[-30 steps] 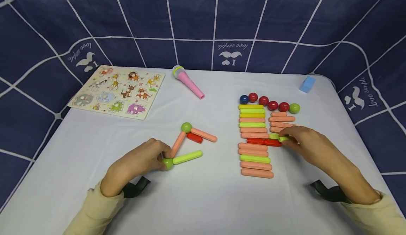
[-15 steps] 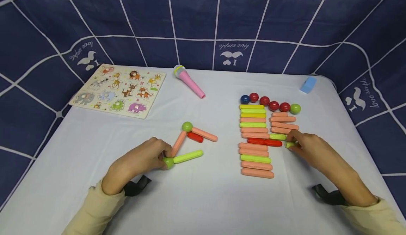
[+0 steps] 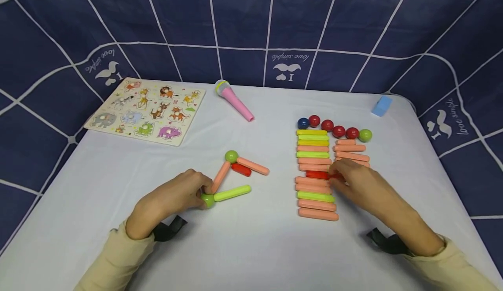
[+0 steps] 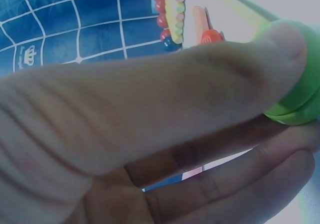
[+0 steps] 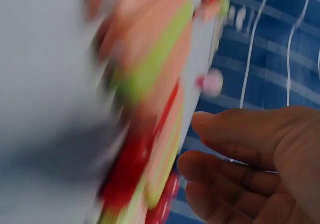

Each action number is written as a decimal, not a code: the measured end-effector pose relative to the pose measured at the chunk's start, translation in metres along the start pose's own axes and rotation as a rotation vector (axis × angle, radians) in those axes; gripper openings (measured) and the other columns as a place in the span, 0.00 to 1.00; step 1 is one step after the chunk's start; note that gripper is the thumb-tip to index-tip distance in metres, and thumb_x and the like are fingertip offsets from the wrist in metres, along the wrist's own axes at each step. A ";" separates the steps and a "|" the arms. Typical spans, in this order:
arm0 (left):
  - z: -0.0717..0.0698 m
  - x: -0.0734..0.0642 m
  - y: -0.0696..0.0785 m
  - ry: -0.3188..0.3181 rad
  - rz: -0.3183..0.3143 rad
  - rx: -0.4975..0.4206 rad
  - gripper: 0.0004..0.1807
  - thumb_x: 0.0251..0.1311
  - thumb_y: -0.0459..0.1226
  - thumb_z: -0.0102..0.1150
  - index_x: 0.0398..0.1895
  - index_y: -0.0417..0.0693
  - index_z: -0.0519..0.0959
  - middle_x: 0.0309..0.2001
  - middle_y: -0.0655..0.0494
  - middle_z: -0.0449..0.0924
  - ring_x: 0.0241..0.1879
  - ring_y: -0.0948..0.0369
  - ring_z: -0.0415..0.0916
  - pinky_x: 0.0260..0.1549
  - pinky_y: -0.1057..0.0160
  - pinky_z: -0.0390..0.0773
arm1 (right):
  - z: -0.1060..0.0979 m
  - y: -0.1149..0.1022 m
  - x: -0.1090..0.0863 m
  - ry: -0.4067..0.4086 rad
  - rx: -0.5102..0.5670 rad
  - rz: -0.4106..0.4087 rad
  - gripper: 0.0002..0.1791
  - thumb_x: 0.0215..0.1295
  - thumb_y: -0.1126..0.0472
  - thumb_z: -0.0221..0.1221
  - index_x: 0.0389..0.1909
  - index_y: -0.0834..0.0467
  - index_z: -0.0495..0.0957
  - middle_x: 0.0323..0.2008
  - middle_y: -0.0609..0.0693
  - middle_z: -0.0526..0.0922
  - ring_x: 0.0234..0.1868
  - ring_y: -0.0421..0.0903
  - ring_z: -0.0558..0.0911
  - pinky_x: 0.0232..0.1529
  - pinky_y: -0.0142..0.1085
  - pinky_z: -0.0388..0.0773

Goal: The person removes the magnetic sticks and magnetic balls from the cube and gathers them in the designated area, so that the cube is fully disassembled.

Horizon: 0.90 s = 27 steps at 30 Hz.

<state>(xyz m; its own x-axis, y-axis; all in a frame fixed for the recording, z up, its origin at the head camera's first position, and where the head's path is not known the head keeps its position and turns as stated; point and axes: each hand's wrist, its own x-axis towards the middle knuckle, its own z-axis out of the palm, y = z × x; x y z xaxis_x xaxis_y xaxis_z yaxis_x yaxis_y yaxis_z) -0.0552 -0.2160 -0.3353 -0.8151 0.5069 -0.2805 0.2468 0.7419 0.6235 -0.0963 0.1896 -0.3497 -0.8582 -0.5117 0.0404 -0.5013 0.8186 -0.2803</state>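
Note:
My left hand (image 3: 178, 199) pinches a green ball (image 3: 208, 200) between thumb and fingers, also plain in the left wrist view. From this ball run a salmon stick (image 3: 221, 177) and a lime stick (image 3: 232, 193). The salmon stick leads to a second green ball (image 3: 231, 156), where another salmon stick (image 3: 253, 166) and a short red stick (image 3: 241, 169) meet. Over the right end of a red stick (image 3: 316, 175) hovers my right hand (image 3: 359, 184), covering what lies beneath. The right wrist view shows its thumb (image 5: 225, 126) and fingers apart, nothing between them.
A column of salmon, lime and yellow sticks (image 3: 314, 161) lies beside the right hand, with shorter salmon ones (image 3: 349, 148) to its right. Red balls (image 3: 327, 125), a blue ball (image 3: 303, 123) and a green one stand behind. Farther back are an animal puzzle board (image 3: 151, 118), pink toy microphone (image 3: 235, 102) and blue block (image 3: 381, 106).
My right hand had a short lime stick at its fingertips, then moved left over the red sticks, where its fingers now hold nothing. The left hand stays on the green ball.

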 end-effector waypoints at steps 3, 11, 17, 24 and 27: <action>0.000 0.000 0.000 -0.005 0.001 0.002 0.14 0.44 0.21 0.70 0.23 0.48 0.80 0.24 0.61 0.76 0.22 0.65 0.66 0.22 0.68 0.69 | 0.012 -0.028 0.011 -0.002 0.034 -0.129 0.11 0.58 0.63 0.70 0.40 0.56 0.81 0.32 0.43 0.78 0.32 0.40 0.74 0.32 0.34 0.78; 0.001 -0.001 -0.001 0.000 0.007 0.000 0.15 0.44 0.20 0.70 0.22 0.48 0.79 0.22 0.61 0.74 0.21 0.65 0.65 0.21 0.69 0.68 | 0.043 -0.102 0.044 -0.078 -0.037 -0.492 0.18 0.62 0.60 0.66 0.53 0.55 0.80 0.48 0.47 0.80 0.49 0.42 0.79 0.49 0.35 0.79; 0.003 -0.002 -0.002 0.009 0.033 0.005 0.16 0.42 0.20 0.71 0.21 0.48 0.77 0.21 0.63 0.70 0.21 0.66 0.64 0.21 0.70 0.67 | 0.066 -0.133 0.064 -0.127 -0.136 -0.610 0.25 0.64 0.58 0.65 0.62 0.54 0.74 0.55 0.46 0.78 0.55 0.41 0.76 0.54 0.32 0.75; 0.003 -0.002 -0.003 0.013 0.028 0.002 0.16 0.42 0.19 0.70 0.21 0.48 0.78 0.21 0.62 0.71 0.21 0.65 0.64 0.21 0.70 0.67 | 0.073 -0.148 0.077 -0.096 -0.201 -0.628 0.14 0.67 0.63 0.61 0.53 0.52 0.78 0.36 0.42 0.79 0.35 0.38 0.74 0.35 0.28 0.73; 0.002 -0.002 -0.002 0.009 0.028 0.007 0.16 0.41 0.18 0.69 0.21 0.47 0.79 0.22 0.62 0.73 0.21 0.65 0.65 0.21 0.69 0.69 | 0.074 -0.150 0.078 -0.099 -0.206 -0.632 0.12 0.67 0.64 0.61 0.50 0.53 0.79 0.33 0.43 0.78 0.32 0.38 0.73 0.32 0.27 0.72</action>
<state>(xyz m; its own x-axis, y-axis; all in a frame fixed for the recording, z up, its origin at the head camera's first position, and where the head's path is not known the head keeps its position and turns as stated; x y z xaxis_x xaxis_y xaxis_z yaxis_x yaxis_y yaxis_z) -0.0531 -0.2176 -0.3381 -0.8124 0.5238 -0.2560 0.2734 0.7301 0.6263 -0.0796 0.0082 -0.3752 -0.3837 -0.9223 0.0452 -0.9232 0.3820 -0.0425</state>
